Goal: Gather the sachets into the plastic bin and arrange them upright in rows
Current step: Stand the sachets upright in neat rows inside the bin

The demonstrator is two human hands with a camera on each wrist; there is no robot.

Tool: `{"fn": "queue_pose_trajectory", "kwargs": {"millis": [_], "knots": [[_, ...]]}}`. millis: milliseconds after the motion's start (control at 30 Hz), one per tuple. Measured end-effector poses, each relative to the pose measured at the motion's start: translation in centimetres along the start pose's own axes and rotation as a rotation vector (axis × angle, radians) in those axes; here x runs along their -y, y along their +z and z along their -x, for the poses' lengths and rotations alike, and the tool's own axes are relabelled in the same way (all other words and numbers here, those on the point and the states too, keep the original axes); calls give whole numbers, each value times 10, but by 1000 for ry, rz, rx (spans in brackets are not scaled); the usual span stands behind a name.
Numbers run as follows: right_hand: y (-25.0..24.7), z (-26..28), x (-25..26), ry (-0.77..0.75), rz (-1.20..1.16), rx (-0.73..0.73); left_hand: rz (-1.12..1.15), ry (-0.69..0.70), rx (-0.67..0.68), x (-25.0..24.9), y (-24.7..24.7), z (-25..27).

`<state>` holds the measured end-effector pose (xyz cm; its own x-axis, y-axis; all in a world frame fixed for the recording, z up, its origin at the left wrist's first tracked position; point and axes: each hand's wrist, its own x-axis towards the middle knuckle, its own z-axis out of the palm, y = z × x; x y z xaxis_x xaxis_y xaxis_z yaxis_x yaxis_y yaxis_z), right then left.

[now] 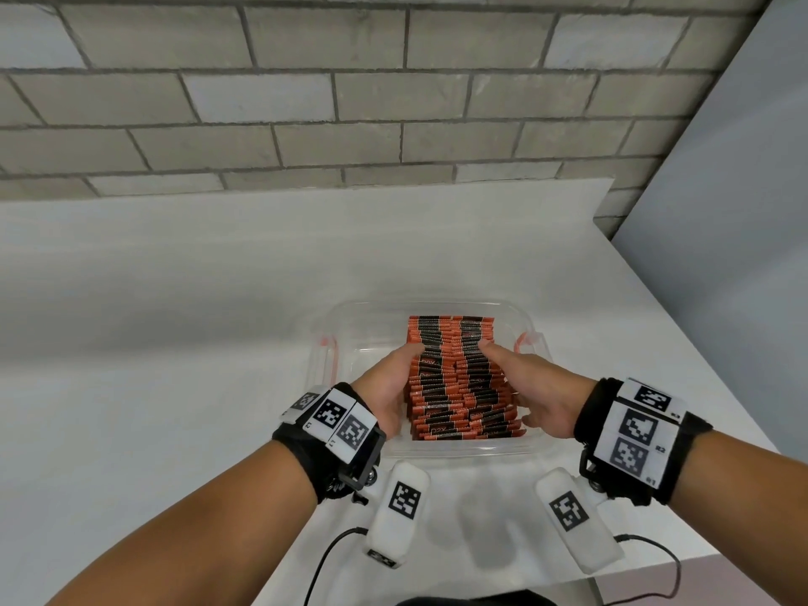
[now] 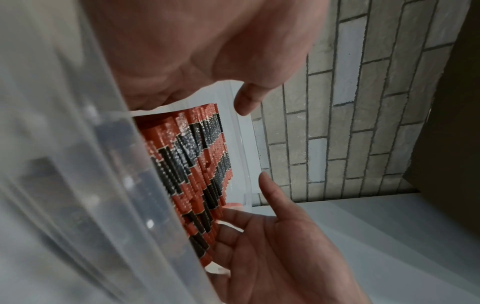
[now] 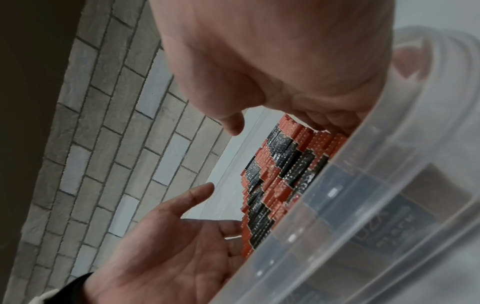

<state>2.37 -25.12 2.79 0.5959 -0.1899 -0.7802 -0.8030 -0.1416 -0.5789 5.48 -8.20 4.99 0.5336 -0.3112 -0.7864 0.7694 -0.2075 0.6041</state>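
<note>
Orange-and-black sachets (image 1: 459,378) stand on edge in one tightly packed block inside the clear plastic bin (image 1: 437,304). The block runs from the near wall toward the far wall, right of the bin's middle. My left hand (image 1: 384,387) lies flat along the block's left side with its thumb on top. My right hand (image 1: 538,387) presses against the right side in the same way. In the left wrist view the right hand (image 2: 272,246) touches the sachets (image 2: 197,164) with fairly straight fingers. In the right wrist view the left hand (image 3: 168,246) does likewise against the sachets (image 3: 280,181).
The bin sits on a white table (image 1: 175,321) against a grey brick wall (image 1: 350,102). Orange latches (image 1: 524,338) mark the bin's short sides. Left of the block the bin's floor (image 1: 363,356) is bare. The table's right edge (image 1: 699,343) runs close by.
</note>
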Motion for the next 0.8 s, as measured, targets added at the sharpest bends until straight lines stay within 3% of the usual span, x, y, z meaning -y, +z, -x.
{"fn": "queue_pose_trajectory", "kwargs": {"millis": [300, 800], "knots": [[-6, -10, 0, -34, -68, -58, 18, -28, 55, -2, -6, -12], [-4, -14, 14, -69, -123, -71, 116, 36, -55, -21, -16, -30]]}}
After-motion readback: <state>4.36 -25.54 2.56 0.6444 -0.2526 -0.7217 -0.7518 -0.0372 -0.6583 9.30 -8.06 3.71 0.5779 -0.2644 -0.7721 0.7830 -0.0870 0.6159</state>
